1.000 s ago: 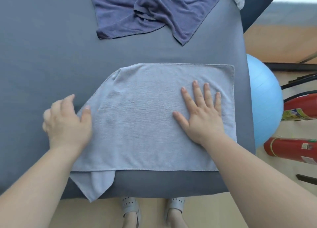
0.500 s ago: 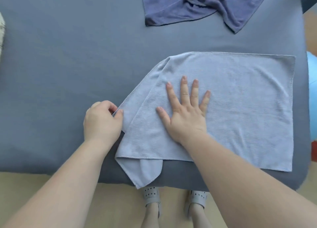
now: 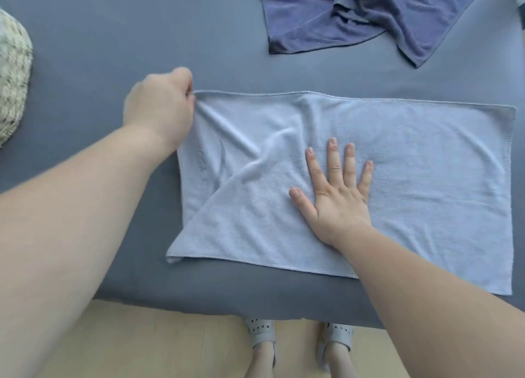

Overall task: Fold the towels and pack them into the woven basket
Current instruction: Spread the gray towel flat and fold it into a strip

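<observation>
A light blue towel (image 3: pixel 412 178) lies spread on the grey table (image 3: pixel 113 36), with diagonal wrinkles in its left part. My left hand (image 3: pixel 160 107) is closed on the towel's far left corner, pinching it at the table surface. My right hand (image 3: pixel 338 190) presses flat on the towel's middle with its fingers spread. A dark blue towel (image 3: pixel 369 14) lies crumpled at the far right of the table. The woven basket (image 3: pixel 12 73) shows partly at the left edge of the view.
The table's near edge (image 3: pixel 227 303) runs just below the light blue towel. Beyond it are a wooden floor (image 3: pixel 142 343) and my feet in grey sandals (image 3: pixel 262 335).
My left hand has pulled the folded-under left corner of the light blue towel out and up to the far left, flattening that end. My right hand stayed pressed on the towel. The view shifted left.
</observation>
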`<state>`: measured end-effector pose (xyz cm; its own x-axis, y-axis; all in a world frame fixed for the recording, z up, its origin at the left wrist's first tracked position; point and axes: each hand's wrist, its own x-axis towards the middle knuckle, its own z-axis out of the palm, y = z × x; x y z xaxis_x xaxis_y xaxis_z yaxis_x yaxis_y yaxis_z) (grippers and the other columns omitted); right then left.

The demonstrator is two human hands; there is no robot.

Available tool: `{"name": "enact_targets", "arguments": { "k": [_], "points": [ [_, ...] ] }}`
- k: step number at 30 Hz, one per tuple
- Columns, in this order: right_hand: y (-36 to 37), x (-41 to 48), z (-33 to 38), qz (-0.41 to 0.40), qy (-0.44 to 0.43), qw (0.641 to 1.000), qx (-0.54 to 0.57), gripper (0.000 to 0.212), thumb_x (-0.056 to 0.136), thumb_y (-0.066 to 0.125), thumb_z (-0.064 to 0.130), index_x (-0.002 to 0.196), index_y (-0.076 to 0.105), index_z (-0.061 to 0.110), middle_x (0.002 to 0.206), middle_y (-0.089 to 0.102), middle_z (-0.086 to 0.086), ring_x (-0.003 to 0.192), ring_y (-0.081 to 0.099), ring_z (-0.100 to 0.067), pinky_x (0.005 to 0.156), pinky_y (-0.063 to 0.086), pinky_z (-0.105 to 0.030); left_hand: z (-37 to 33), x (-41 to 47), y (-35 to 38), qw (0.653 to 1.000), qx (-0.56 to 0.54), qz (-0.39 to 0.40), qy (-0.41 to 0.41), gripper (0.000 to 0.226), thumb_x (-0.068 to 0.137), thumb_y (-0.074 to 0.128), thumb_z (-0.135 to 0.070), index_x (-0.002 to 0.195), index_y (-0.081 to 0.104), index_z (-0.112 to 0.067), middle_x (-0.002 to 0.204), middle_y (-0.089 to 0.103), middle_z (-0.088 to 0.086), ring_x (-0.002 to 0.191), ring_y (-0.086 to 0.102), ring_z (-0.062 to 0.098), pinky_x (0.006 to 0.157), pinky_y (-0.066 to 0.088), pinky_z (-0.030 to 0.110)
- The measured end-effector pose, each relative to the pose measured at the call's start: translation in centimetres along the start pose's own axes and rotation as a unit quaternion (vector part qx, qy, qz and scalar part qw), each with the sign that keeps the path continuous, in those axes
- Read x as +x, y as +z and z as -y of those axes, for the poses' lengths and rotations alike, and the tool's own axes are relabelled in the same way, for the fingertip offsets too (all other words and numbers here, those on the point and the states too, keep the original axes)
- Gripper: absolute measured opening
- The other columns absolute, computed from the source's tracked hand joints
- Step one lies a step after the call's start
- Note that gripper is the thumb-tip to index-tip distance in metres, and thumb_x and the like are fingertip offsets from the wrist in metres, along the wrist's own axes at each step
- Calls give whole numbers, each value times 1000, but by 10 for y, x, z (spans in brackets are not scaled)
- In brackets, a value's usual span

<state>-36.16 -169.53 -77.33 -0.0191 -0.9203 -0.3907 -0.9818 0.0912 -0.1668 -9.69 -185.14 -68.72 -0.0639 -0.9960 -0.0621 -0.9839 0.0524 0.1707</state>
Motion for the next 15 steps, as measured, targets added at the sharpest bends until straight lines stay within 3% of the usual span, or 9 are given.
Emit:
{"name": "enact_targets", "arguments": {
  "k": [4,7,11,15],
  "points": [
    [-1,1,1,15,0,1000,4,84,83,-5,85,153,-22,43,161,-37,1,144,-41,-26,117,-19,-60,6,13,-1,997,-22,-18,-74,37,97,53,-29,132,48,-16,129,53,19,117,50,42,97,44,51],
    [-2,1,2,16,3,1000,4,86,81,-7,86,155,-20,43,160,-39,3,144,-41,-25,117,-19,-60,11,-20,17,987,-60,16,-146,50,95,57,-35,139,42,-17,141,41,15,126,42,38,103,38,49],
    [-2,1,3,18,7,1000,4,86,83,-2,86,155,-19,42,159,-40,3,144,-42,-25,117,-18,-60,27,-84,42,961,-103,32,-255,49,89,61,-48,125,52,-16,128,49,13,120,47,38,101,41,48],
    [-1,3,4,20,9,1000,-1,88,83,1,87,155,-20,42,159,-41,3,144,-42,-25,117,-19,-60,33,-125,48,969,-61,46,-234,39,89,63,-50,101,55,-14,105,56,10,104,52,37,87,45,46]
  ]
}}
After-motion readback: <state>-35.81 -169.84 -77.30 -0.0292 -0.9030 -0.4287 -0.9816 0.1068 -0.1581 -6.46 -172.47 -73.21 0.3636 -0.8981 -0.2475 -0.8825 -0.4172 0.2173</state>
